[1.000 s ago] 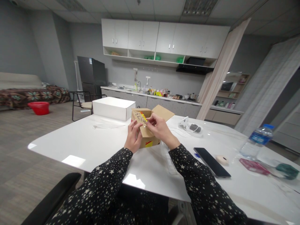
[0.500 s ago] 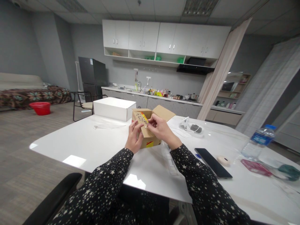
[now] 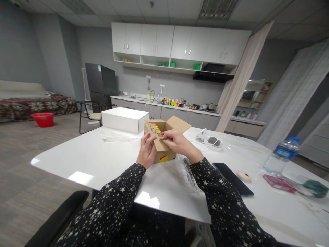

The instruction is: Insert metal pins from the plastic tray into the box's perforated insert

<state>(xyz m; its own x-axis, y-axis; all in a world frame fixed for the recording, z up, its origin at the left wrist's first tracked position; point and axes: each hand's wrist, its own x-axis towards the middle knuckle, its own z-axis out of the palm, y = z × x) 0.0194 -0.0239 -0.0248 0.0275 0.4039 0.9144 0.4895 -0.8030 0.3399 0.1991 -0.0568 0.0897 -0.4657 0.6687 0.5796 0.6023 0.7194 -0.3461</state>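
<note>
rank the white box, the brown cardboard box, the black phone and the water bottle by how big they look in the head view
1. white box
2. brown cardboard box, partly covered by the hands, open flaps included
3. black phone and water bottle look about alike; the phone lies nearer the camera, so their order is unsure

Looks like a studio flat or a mock-up apartment, all in one open room. Straight past the hands there's a kitchenette point(image 3: 177, 103) with white wall cabinets point(image 3: 180, 41), a sink and a cluttered counter. A dark fridge point(image 3: 99, 84) stands off to the left of the hands. Further left, a bed point(image 3: 36, 104) with a patterned cover. Office-style ceiling tiles overhead and a curtain point(image 3: 240, 73) to the right.
</note>
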